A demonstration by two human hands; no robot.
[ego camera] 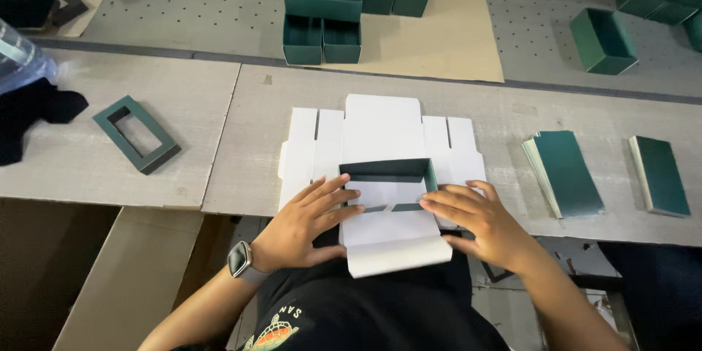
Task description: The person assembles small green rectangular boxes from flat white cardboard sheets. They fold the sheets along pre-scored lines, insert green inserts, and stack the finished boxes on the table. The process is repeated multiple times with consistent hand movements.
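A flat white die-cut cardboard blank lies on the grey worktable in front of me, its near flap hanging over the table's edge. On its middle stands a dark green cardboard frame, part folded up. My left hand, with a watch on the wrist, lies flat on the blank at the frame's left side. My right hand presses down at the frame's right side, fingertips pointing inward. Neither hand grips anything.
Two stacks of flat green cards lie to the right. A loose green frame and black cloth lie to the left. Finished green boxes and one open box stand on the far perforated table.
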